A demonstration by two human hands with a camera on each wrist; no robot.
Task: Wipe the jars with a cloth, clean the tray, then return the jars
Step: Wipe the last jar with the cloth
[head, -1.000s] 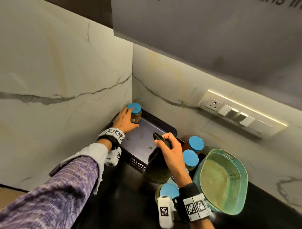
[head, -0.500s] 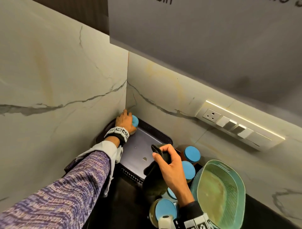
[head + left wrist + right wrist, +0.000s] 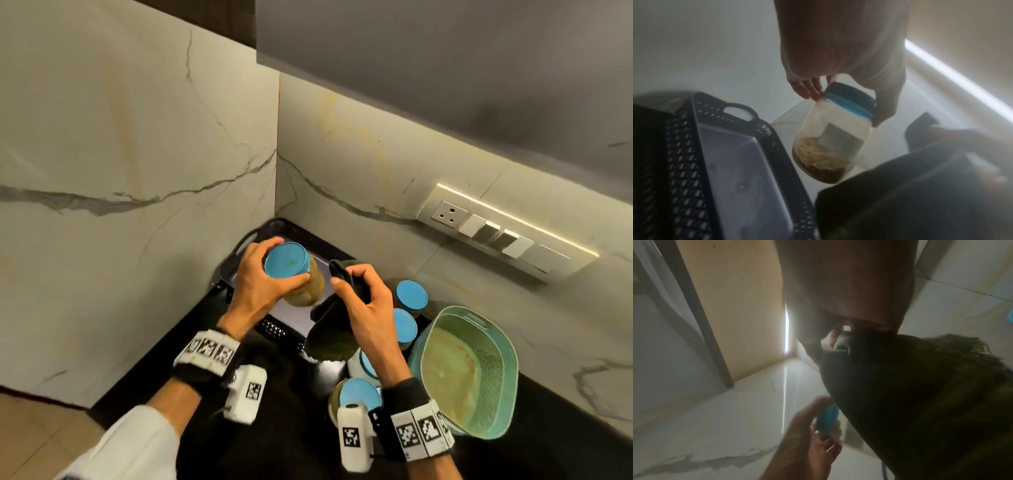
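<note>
Marble walls meet in a corner above a black surface, and a black perforated tray sits pushed into that corner. Over the tray the left hand holds a jar off the tray floor, tilted, its grip wrapped round the blue lid with fingers on one side and thumb on the other; in the left wrist view brownish contents lie in the jar's lower part. Just beside the jar, the right hand has its grip closed on a dark cloth, which hangs down over the tray's near right edge. Four more blue-lidded jars stand in a row along the tray's right side, partly hidden by the right arm. A teal basket stands beside them on the surface. On the right wall a switch panel is mounted.
</note>
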